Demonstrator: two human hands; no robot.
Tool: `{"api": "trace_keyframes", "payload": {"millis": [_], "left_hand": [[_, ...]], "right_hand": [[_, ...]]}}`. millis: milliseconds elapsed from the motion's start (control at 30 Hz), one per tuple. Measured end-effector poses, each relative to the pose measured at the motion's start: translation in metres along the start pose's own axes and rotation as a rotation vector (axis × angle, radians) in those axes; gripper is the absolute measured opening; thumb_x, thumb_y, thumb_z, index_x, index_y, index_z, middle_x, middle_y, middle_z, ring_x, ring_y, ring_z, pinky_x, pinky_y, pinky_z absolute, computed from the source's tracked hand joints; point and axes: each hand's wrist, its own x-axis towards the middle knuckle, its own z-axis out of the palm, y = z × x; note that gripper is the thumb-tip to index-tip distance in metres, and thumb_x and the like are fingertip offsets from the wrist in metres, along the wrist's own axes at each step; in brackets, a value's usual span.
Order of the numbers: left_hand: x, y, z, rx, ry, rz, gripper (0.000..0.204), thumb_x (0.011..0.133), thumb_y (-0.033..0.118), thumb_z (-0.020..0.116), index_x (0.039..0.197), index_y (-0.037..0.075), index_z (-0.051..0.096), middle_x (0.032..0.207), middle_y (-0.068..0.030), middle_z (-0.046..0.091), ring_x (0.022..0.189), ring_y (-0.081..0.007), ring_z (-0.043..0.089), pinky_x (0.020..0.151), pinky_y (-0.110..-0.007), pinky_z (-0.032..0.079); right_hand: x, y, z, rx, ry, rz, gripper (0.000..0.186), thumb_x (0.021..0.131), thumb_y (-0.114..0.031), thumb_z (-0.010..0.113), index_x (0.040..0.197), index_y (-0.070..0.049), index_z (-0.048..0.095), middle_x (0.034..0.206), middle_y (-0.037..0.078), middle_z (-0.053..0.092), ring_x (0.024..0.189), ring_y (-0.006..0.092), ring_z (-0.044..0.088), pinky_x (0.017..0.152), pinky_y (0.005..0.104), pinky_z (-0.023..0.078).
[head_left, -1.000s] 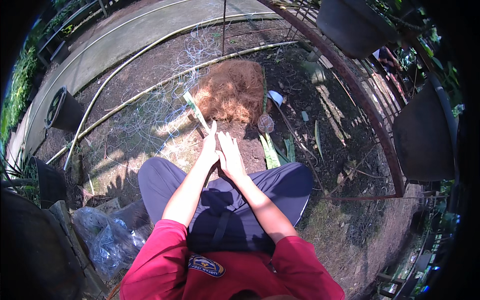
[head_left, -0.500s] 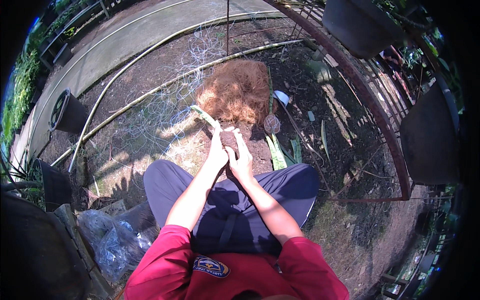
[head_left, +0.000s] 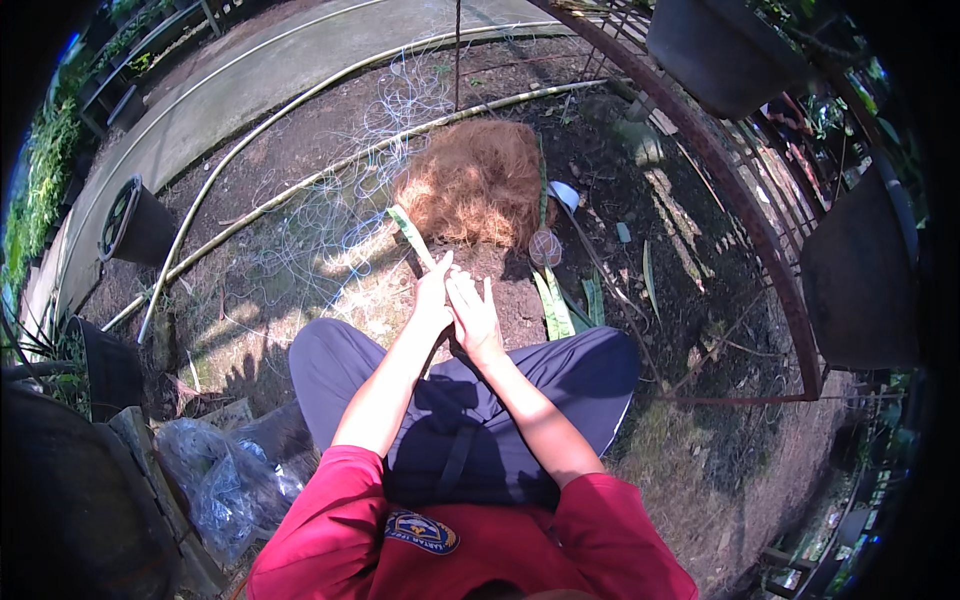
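Observation:
A striped green leaf cutting with pale edges (head_left: 408,232) sticks up and leftward from between my hands. My left hand (head_left: 432,300) is closed round its lower end. My right hand (head_left: 474,312) presses against the left from the right side, fingers long and close together, cupped over the dark soil clump at the leaf's base; the clump itself is hidden now. Just beyond my hands lies a heap of brown coconut fibre (head_left: 470,185). To its right sits a fibre ball bound with string (head_left: 545,248), a leaf rising from it. Loose cut leaves (head_left: 554,305) lie nearer my knee.
Tangled pale string (head_left: 340,220) spreads over the soil at left, beside a long pipe (head_left: 265,208). A white bowl (head_left: 564,195) stands right of the fibre. Clear plastic bags (head_left: 225,480) lie by my left knee. A rusty metal frame (head_left: 745,190) and dark pots (head_left: 860,270) line the right.
My hands have closed together over the soil clump, which showed between them before. My right hand has shifted left and slightly down; the leaf has tilted a little.

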Motion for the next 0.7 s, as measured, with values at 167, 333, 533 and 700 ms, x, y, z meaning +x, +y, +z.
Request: {"api": "trace_keyframes", "payload": {"millis": [167, 333, 533, 700], "left_hand": [[0.005, -0.004, -0.006, 0.138, -0.010, 0.136, 0.038, 0.091, 0.042, 0.066, 0.086, 0.005, 0.060, 0.070, -0.0064, 0.062, 0.063, -0.0197, 0.063, 0.062, -0.032, 0.055], [-0.008, 0.003, 0.007, -0.015, -0.239, 0.011, 0.059, 0.093, 0.059, 0.052, 0.112, 0.003, 0.060, 0.094, -0.0098, 0.066, 0.094, -0.0214, 0.063, 0.082, -0.033, 0.052], [0.017, -0.014, -0.014, -0.126, -0.169, 0.120, 0.049, 0.094, 0.055, 0.054, 0.102, 0.007, 0.060, 0.099, -0.0093, 0.066, 0.091, -0.0238, 0.063, 0.084, -0.037, 0.051], [-0.003, 0.006, 0.000, -0.170, -0.108, -0.169, 0.045, 0.084, 0.056, 0.068, 0.086, 0.012, 0.060, 0.087, -0.0088, 0.064, 0.083, -0.0227, 0.063, 0.075, -0.037, 0.054]], "right_hand": [[0.001, -0.003, 0.001, 0.134, 0.073, 0.095, 0.052, 0.090, -0.007, 0.058, 0.140, -0.002, 0.046, 0.142, 0.019, 0.048, 0.132, 0.0342, 0.045, 0.113, 0.0521, 0.028], [0.016, -0.006, -0.011, 0.928, 0.296, 0.651, 0.048, 0.095, -0.007, 0.054, 0.142, -0.002, 0.044, 0.135, 0.015, 0.056, 0.117, 0.0201, 0.058, 0.099, 0.0320, 0.046], [0.009, -0.015, -0.007, 0.415, 0.159, 0.330, 0.054, 0.094, -0.012, 0.055, 0.145, -0.004, 0.040, 0.138, 0.017, 0.052, 0.126, 0.0247, 0.052, 0.107, 0.0373, 0.037], [0.012, 0.003, -0.017, 0.112, -0.105, -0.012, 0.057, 0.087, -0.008, 0.061, 0.142, -0.004, 0.044, 0.146, 0.018, 0.044, 0.137, 0.0347, 0.038, 0.116, 0.0532, 0.022]]}}
